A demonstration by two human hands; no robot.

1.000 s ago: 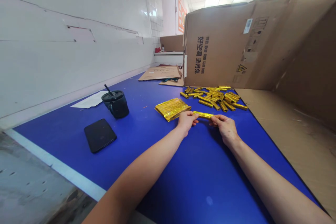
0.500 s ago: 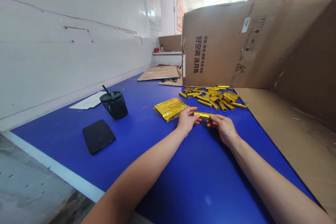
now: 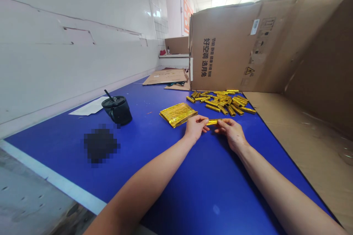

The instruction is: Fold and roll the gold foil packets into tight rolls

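Note:
Between my two hands is a small rolled tube of shiny gold foil (image 3: 212, 122), held level just over the blue table (image 3: 176, 176). My left hand (image 3: 195, 127) pinches its left end between thumb and fingers. The other end is in the closed fingertips of my right hand (image 3: 234, 132), which hide that end. Just left of and beyond my left hand lies a flat stack of gold foil sheets (image 3: 176, 114). Behind the hands, a loose pile of similar gold foil rolls (image 3: 224, 100) is spread across the table.
A dark lidded cup with a straw (image 3: 118, 110) stands at the left, beside a white paper (image 3: 88, 107). Nearer is a blurred-out dark object (image 3: 101, 145). A large cardboard box (image 3: 228, 51) walls off the back and right; flattened cardboard (image 3: 165, 76) lies behind.
My left fingers, spread at the roll's end before, have closed into a pinch on it. My right hand keeps its grip. The view has shifted slightly.

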